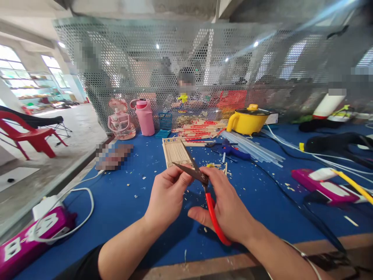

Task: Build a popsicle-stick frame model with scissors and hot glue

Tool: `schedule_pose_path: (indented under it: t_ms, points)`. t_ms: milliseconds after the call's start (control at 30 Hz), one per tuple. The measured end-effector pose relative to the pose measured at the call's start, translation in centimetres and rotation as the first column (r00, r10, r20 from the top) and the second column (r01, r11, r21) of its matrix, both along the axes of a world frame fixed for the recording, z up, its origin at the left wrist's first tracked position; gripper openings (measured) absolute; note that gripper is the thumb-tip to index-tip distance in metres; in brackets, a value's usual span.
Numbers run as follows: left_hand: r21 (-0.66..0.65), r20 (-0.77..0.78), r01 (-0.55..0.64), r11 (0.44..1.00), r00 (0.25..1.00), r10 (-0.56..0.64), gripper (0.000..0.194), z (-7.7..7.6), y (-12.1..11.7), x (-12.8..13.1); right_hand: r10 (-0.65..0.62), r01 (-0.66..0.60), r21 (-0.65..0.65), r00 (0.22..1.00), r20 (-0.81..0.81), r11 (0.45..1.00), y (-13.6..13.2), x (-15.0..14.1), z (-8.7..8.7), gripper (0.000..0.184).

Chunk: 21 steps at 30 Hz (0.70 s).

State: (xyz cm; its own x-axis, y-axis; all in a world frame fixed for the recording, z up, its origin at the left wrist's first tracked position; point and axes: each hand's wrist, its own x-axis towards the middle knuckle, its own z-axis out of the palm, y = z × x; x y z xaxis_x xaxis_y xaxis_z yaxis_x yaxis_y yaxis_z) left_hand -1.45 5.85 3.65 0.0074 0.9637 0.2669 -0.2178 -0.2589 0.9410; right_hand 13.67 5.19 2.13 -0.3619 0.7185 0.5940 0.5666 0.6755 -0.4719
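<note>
My right hand is wrapped round the red handle of a pair of scissors, whose dark blades stand apart and point left. Across the blades, my left hand is closed in a pinch, its fingertips close against the lower blade. Whatever sits between those fingertips is too small or too hidden to make out. Just beyond both hands, a small panel of pale wooden sticks in a raised frame lies on the blue table, partly covered by the blades.
Behind the panel lie a pile of red-marked sticks, a blue glue gun and clear glue sticks. A yellow pot, pink bottle and clear jug stand near a perforated screen. Purple power strips flank me, with cables.
</note>
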Motion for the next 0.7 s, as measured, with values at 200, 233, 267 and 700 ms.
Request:
schedule_pose_path:
  t_ms: [200,233,267,700]
  points:
    - [-0.004,0.037,-0.047,0.999,0.998,0.048,0.011,0.11,-0.06,0.20,-0.053,0.051,0.051,0.998,0.038,0.997,-0.03,-0.08,0.00,0.076]
    - [-0.008,0.042,-0.055,0.998,0.998,0.055,0.011,0.09,-0.05,0.22,-0.047,0.045,0.050,0.998,0.036,0.998,-0.02,-0.10,0.01,0.077]
    - [-0.007,0.043,-0.063,0.998,0.997,0.063,0.012,0.05,-0.04,0.23,-0.039,0.038,0.051,0.999,0.032,0.998,-0.02,-0.12,0.01,0.078]
    - [0.098,-0.138,-0.149,0.984,0.977,0.162,0.014,-0.06,-0.22,0.10,0.005,-0.006,-0.032,0.999,-0.032,0.999,-0.17,-0.37,-0.10,0.077]
